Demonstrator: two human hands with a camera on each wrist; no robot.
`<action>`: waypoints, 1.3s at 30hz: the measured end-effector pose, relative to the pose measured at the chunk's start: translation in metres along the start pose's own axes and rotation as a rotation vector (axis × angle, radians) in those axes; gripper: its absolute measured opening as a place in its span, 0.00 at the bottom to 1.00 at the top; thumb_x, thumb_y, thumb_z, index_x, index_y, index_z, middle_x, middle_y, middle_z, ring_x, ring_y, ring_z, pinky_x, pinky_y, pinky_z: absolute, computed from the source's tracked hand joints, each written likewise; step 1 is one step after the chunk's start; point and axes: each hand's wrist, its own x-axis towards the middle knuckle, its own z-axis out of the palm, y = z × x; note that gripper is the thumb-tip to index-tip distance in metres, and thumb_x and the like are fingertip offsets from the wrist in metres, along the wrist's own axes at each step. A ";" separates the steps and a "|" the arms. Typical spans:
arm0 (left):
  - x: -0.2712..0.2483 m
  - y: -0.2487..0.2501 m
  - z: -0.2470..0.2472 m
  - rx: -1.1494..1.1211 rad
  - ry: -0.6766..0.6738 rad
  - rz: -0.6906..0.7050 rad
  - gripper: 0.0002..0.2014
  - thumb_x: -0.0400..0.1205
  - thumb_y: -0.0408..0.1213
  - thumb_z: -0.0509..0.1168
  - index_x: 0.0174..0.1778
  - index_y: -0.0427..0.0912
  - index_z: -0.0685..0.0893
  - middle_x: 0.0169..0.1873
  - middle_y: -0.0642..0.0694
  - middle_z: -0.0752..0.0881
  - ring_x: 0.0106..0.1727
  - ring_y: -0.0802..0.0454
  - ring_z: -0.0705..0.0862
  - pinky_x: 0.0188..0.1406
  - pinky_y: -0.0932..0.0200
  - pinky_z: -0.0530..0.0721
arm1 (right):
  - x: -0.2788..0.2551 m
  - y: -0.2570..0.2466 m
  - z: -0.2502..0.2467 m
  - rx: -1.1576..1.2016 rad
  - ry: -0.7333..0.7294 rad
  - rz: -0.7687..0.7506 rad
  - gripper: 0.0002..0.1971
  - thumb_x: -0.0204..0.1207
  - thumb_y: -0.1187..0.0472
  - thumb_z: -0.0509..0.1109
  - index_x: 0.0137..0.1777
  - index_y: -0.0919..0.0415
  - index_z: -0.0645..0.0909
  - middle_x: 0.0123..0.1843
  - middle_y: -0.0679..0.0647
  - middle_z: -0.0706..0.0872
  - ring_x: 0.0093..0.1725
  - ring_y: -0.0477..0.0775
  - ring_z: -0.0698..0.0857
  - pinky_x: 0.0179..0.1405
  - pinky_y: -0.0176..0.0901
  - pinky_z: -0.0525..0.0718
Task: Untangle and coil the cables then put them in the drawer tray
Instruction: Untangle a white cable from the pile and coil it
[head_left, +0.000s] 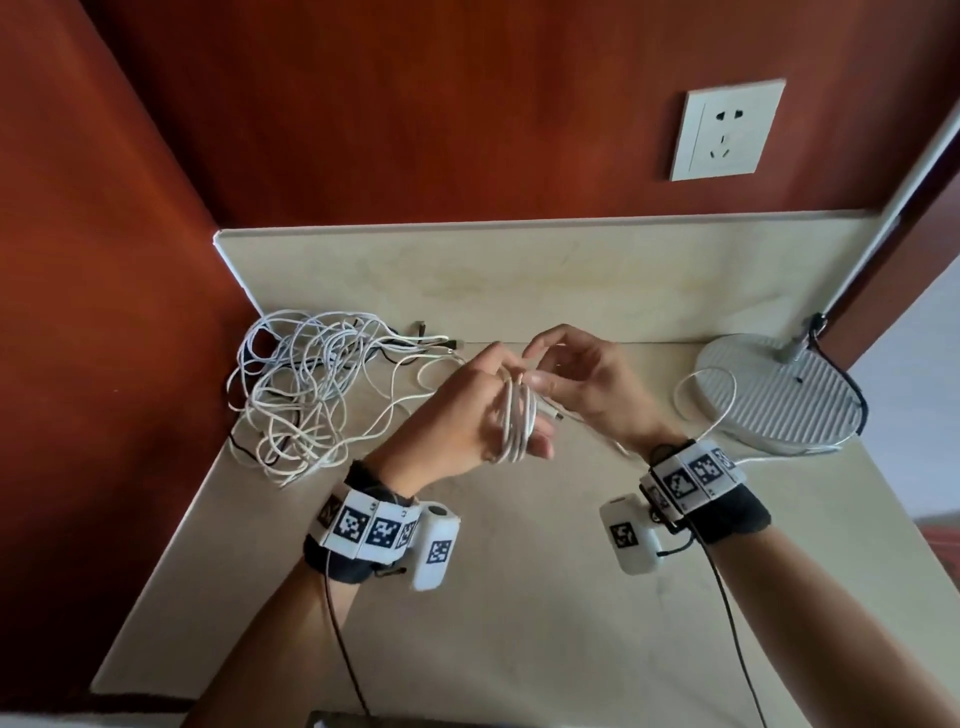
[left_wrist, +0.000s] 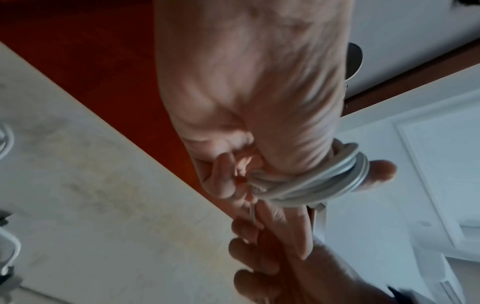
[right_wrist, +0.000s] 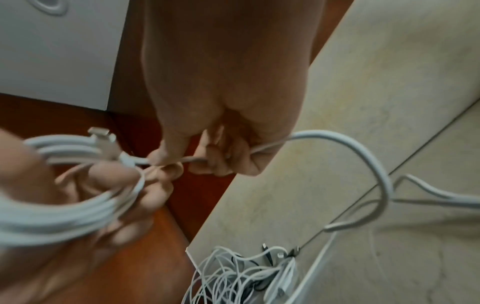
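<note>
Head view. Left hand is raised above the middle of the counter, with a white cable coil wound in several turns round its fingers. Right hand, just beside it, has thumb and fingers closed on the free run of the same cable. That tail loops off toward the white lamp base at the counter's right edge. The tangled cable pile, mostly white with some dark strands, lies in the back-left corner, against the red wall. A wall socket sits above. No drawer tray identifiable in view.

Left wrist view. Turns sit tight round the left hand's fingers; fingers curled inside the coil. A connector end sticks out under the wraps.

Right wrist view. Right hand pinches the cable between thumb and fingertips, beside the coil; a plug lies on the turns. The pile is in the corner below.

Step, as judged: coiling the first cable, partly done. Next: carry the tail round the left fingers, keeping light tension so the turns stay flat and the tail clears the lamp base.
</note>
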 end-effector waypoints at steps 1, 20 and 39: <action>0.002 -0.002 -0.001 0.069 0.033 0.063 0.15 0.78 0.43 0.71 0.60 0.48 0.80 0.54 0.28 0.87 0.49 0.39 0.91 0.50 0.46 0.90 | 0.001 0.004 0.002 -0.009 0.040 -0.003 0.13 0.79 0.60 0.79 0.53 0.71 0.84 0.37 0.68 0.82 0.34 0.58 0.74 0.30 0.42 0.73; 0.072 -0.044 -0.015 0.353 0.688 0.019 0.15 0.78 0.47 0.79 0.29 0.47 0.85 0.28 0.51 0.89 0.35 0.62 0.91 0.38 0.59 0.87 | -0.032 0.008 0.009 -0.820 -0.176 -0.032 0.12 0.91 0.54 0.60 0.57 0.58 0.84 0.30 0.46 0.80 0.32 0.53 0.80 0.36 0.55 0.80; 0.032 -0.014 0.027 0.192 -0.145 -0.155 0.02 0.77 0.41 0.78 0.40 0.51 0.91 0.36 0.54 0.94 0.41 0.59 0.92 0.45 0.59 0.87 | -0.006 -0.016 -0.040 -0.093 -0.263 0.023 0.09 0.79 0.61 0.76 0.48 0.68 0.81 0.36 0.47 0.85 0.34 0.42 0.81 0.37 0.32 0.78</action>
